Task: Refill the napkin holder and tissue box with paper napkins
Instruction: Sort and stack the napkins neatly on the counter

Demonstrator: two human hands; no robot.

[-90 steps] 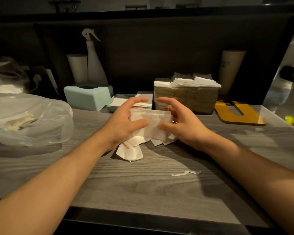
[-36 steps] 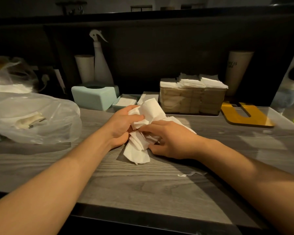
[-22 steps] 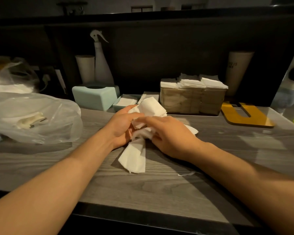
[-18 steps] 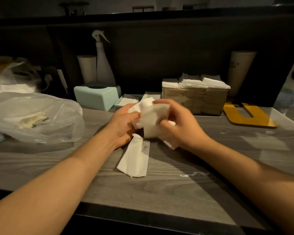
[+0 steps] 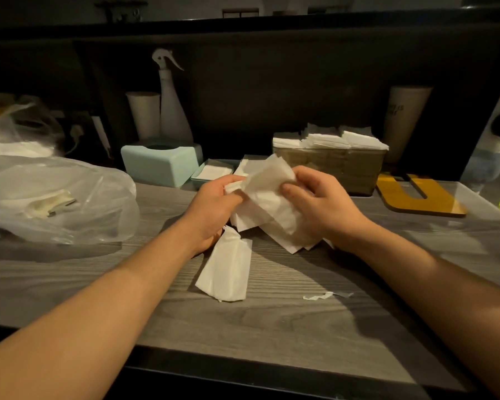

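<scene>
We have a loose bundle of paper napkins (image 5: 267,209) held just above the grey wooden counter (image 5: 272,327), fanned out and uneven at their lower corners. Our left hand (image 5: 214,207) curls round the bundle's left edge, and our right hand (image 5: 319,202) pinches the top sheet between thumb and fingertips, as if peeling or squaring it. One stray napkin (image 5: 224,272) lies flat on the counter just below the left hand, apart from the bundle, and a small torn scrap (image 5: 319,296) sits nearer our right forearm.

These sheets will be very light, soft and limp, we judge; they crease and tear easily and slide over one another, so a hold on one edge lets the rest splay. It would be best to take the stack across its short sides, thumbs on top and fingers beneath, and tap the long edge on the counter to align it before loading.

Behind the hands stands the napkin holder (image 5: 332,174), already piled above its rim with white napkins. To the left is the pale blue tissue box (image 5: 159,166) with a dark opening on top; in this dim light we cannot tell whether anything is inside. Between them sit small trays (image 5: 212,173) holding flat white sheets.

Further out, a crumpled clear plastic bag (image 5: 55,197) lies at the left, a spray bottle (image 5: 172,102) and a white cup (image 5: 143,114) stand at the back, and a yellow board (image 5: 419,194) rests at the right.
</scene>
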